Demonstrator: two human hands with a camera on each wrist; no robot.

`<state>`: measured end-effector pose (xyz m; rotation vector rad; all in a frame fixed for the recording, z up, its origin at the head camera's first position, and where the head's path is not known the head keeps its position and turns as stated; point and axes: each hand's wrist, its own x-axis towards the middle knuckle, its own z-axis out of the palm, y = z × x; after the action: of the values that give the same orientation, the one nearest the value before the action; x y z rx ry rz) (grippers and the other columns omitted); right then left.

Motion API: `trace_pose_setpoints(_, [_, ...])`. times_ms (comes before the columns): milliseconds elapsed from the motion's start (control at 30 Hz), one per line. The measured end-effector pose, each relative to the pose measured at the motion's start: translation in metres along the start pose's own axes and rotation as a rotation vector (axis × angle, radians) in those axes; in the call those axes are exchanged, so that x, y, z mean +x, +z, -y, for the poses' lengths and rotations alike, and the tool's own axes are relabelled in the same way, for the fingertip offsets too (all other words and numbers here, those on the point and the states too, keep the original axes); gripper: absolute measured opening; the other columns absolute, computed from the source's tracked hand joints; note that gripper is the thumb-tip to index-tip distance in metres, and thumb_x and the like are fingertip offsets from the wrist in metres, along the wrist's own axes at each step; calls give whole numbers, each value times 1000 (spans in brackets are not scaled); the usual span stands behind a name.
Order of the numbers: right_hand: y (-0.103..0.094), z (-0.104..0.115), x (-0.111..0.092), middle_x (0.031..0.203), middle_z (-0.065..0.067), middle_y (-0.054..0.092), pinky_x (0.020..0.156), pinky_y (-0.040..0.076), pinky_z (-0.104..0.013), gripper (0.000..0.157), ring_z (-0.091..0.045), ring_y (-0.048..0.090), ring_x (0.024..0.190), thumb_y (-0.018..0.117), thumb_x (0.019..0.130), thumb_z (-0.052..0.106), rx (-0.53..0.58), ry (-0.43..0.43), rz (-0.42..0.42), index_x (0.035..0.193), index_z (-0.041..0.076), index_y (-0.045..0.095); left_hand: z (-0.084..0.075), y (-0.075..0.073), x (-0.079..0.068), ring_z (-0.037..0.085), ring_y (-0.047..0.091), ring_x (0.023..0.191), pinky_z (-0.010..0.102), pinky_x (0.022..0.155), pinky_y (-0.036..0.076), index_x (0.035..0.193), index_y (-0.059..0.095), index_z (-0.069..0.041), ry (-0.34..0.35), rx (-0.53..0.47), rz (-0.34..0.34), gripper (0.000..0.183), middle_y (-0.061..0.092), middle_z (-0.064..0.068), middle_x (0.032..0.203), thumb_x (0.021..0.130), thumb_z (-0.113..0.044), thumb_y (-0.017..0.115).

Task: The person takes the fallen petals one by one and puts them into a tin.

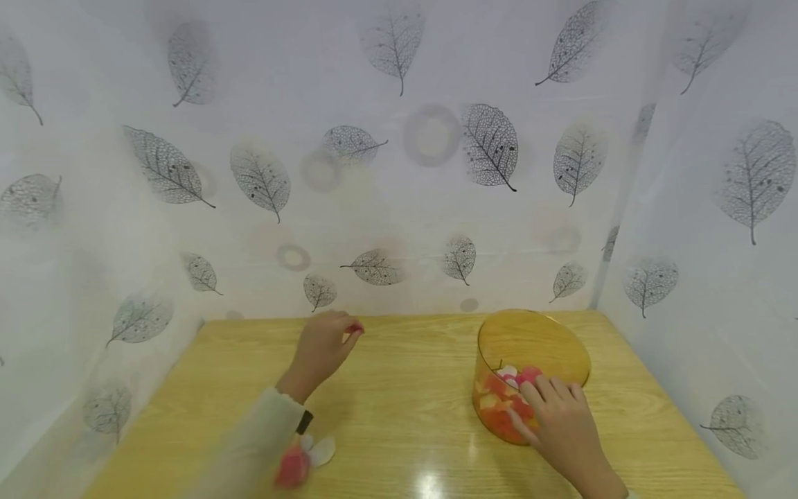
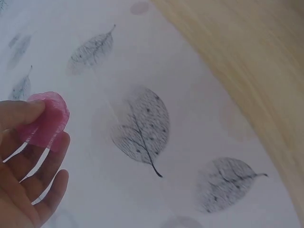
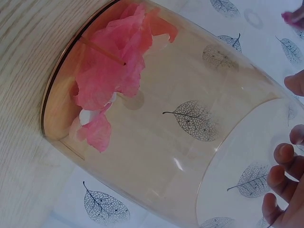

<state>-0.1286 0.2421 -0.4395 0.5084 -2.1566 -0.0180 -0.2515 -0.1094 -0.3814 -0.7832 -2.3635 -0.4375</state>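
My left hand is raised over the table's left half, pinching a pink petal between thumb and fingers. That petal looks thin and crinkled in the left wrist view. On the right stands a transparent amber container, its lower part filled with pink, white and orange-looking petals. My right hand is at the container's near right side, fingers loosely bent by its open rim. In the right wrist view those fingers appear just past the rim; whether they touch it, I cannot tell.
Pink and white petals lie on the wooden table beside my left sleeve, partly hidden by it. A thin brown stick shows among the petals in the container. Leaf-printed white sheeting encloses the table's back and sides.
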Motion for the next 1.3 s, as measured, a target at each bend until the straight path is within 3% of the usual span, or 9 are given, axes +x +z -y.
trace_pose_setpoints(300, [-1, 0, 0, 69, -5, 48, 55, 27, -33, 57, -23, 44, 59, 24, 96, 54, -4, 4, 7, 82, 8, 56, -66, 31, 56, 8, 61, 67, 27, 70, 50, 78, 71, -17, 163, -56, 44, 5, 69, -6, 74, 83, -19, 71])
trace_pose_setpoints(567, [-2, 0, 0, 69, -5, 49, 54, 28, -33, 56, -23, 45, 59, 25, 96, 54, -2, 6, 12, 82, 9, 56, -115, 45, 86, 7, 61, 70, 22, 71, 49, 83, 71, -20, 264, -58, 118, 7, 70, -9, 78, 87, -22, 66])
trace_pose_setpoints(933, [-3, -1, 0, 70, -5, 50, 54, 28, -33, 56, -24, 46, 60, 25, 96, 54, -9, 5, 12, 83, 9, 56, -161, 85, 107, 2, 62, 73, 13, 69, 47, 88, 72, -22, 297, -64, 231, 11, 70, -12, 82, 90, -29, 63])
trace_pose_setpoints(1133, [-3, 0, 1, 70, -5, 51, 55, 28, -33, 56, -23, 46, 60, 24, 96, 54, 0, 14, 26, 83, 9, 56, -182, 107, 109, 1, 62, 75, 9, 68, 46, 90, 73, -22, 306, -94, 296, 13, 70, -12, 84, 90, -29, 62])
trace_pose_setpoints(1300, [-3, -1, 1, 70, -6, 52, 55, 29, -33, 56, -25, 48, 61, 25, 96, 54, -3, 18, 37, 83, 9, 56, -190, 117, 106, 1, 62, 75, 9, 67, 47, 88, 73, -22, 315, -104, 313, 13, 71, -12, 84, 90, -29, 63])
